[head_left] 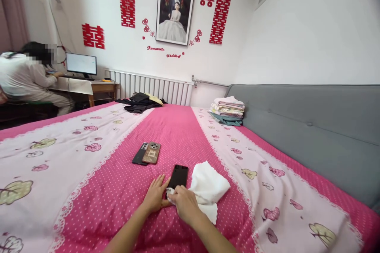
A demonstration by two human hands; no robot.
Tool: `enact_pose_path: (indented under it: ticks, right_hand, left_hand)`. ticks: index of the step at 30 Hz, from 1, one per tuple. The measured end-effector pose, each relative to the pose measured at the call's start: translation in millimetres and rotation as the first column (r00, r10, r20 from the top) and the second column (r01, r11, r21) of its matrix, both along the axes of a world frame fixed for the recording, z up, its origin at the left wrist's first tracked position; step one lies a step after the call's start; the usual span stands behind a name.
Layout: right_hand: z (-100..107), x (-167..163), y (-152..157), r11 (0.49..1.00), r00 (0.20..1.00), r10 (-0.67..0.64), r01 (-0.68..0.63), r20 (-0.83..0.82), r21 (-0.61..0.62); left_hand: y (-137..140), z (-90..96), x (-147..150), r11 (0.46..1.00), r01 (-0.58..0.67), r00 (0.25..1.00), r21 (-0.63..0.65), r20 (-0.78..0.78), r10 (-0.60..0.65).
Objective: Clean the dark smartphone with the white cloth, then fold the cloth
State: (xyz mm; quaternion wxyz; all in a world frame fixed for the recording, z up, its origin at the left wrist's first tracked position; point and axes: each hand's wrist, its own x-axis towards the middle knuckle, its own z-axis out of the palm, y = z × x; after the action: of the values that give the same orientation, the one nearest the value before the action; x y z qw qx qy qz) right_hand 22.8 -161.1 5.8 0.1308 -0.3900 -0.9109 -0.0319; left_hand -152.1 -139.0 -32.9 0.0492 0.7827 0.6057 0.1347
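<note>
Black phone (pixel 178 176): flat on bed (pixel 124 189), long axis running away from the person. Left hand (pixel 154 195), fingers spread, steadies its near-left edge; right hand (pixel 184 204) pinches white cloth (pixel 208 187) at its near end.

A black rectangular phone (pixel 179 176) is lying just beyond both hands, a white crumpled cloth (pixel 208 189) right of it, and two stacked phones (pixel 147 153) are resting farther left.

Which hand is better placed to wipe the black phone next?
Right hand, probably: it pinches the white cloth at the black phone's near end, while the left hand rests flat beside it.
</note>
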Motion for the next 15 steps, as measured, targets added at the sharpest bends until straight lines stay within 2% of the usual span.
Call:
enact_pose_path:
  ticks: [7, 15]
  right_hand:
    - [-7.1, -18.8, 17.4, 0.996, 0.996, -0.084, 0.084, -0.007, 0.001]
    - [-9.3, -20.8, 46.5, 0.988, 0.984, -0.154, 0.154, -0.093, -0.003]
  left_hand:
    - [-1.5, -4.4, -0.5, 0.999, -0.004, 0.998, 0.034, 0.058, 0.002]
    - [-1.0, -10.8, -2.0, 0.998, 0.01, 0.994, 0.057, 0.111, -0.017]
